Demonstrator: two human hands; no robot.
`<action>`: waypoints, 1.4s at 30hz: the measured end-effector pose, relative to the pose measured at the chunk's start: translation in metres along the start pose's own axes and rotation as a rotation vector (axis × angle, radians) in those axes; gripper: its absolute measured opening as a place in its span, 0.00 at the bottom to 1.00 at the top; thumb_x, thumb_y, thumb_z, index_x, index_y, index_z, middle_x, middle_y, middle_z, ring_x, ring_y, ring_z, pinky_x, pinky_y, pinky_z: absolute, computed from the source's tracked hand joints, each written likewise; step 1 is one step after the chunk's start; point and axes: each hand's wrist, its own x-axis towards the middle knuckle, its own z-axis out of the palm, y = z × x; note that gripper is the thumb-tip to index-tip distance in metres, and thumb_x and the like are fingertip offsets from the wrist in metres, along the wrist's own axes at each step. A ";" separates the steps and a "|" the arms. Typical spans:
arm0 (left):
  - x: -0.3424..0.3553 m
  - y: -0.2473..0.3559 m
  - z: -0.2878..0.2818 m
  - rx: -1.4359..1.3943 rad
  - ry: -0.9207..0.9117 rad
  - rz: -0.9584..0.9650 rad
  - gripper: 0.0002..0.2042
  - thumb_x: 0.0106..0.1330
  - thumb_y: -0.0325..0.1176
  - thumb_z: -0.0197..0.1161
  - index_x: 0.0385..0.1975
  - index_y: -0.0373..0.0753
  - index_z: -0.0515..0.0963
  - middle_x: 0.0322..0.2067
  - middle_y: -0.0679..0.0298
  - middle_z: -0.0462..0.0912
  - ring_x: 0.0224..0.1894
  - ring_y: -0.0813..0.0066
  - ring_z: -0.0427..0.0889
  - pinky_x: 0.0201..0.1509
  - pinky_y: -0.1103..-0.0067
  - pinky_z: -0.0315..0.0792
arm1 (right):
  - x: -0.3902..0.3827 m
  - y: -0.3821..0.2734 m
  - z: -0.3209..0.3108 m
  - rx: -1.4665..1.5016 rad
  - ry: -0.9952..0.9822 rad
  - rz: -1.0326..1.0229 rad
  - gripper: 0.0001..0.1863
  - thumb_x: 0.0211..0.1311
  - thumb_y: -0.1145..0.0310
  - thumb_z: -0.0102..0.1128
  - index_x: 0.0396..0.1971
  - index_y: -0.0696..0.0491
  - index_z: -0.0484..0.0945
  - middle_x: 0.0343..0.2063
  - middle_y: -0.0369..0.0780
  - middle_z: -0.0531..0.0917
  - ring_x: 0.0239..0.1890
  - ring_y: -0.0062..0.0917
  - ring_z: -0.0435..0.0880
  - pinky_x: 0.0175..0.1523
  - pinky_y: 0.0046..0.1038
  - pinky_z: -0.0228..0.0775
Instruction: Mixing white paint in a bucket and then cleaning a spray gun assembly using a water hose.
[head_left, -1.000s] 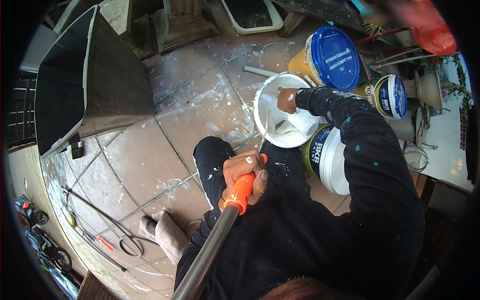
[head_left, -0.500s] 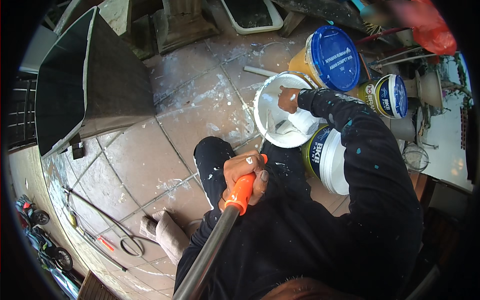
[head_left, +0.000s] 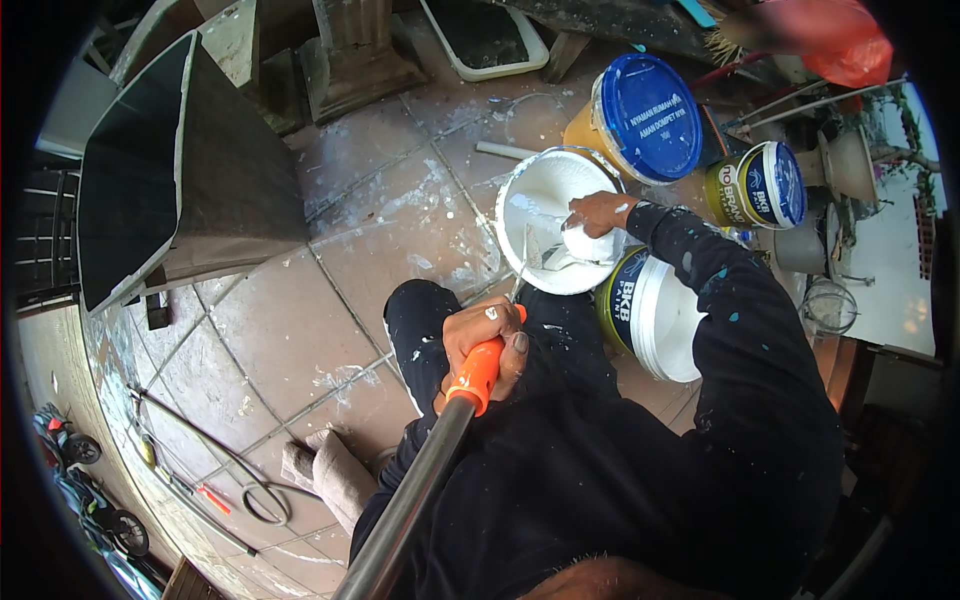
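While your left hand (head_left: 474,331) stays wrapped around the orange handle (head_left: 476,374) on the near side of the white bucket (head_left: 550,182), your right hand (head_left: 598,214) has swung to the bucket's right, bringing it over the white lump (head_left: 590,246) inside, whether pinching I cannot tell.

Daylit brown tile flr (head_left: 270,330) w/ dark grout (head_left: 346,299) had wht paint splatter (head_left: 420,263). Concrete pillar base (head_left: 365,72) stood at flr's far edge; blk metal railing (head_left: 60,235) ran beyond L edge. Slatted brown wood (head_left: 190,583) showed nr near-L corner.
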 end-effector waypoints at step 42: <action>0.001 -0.005 0.004 -0.025 -0.011 0.082 0.08 0.53 0.20 0.54 0.16 0.37 0.66 0.13 0.65 0.68 0.16 0.74 0.66 0.23 0.79 0.65 | 0.115 -0.041 0.054 -0.391 0.004 0.499 0.14 0.52 0.61 0.60 0.37 0.46 0.88 0.34 0.37 0.88 0.37 0.33 0.85 0.40 0.45 0.63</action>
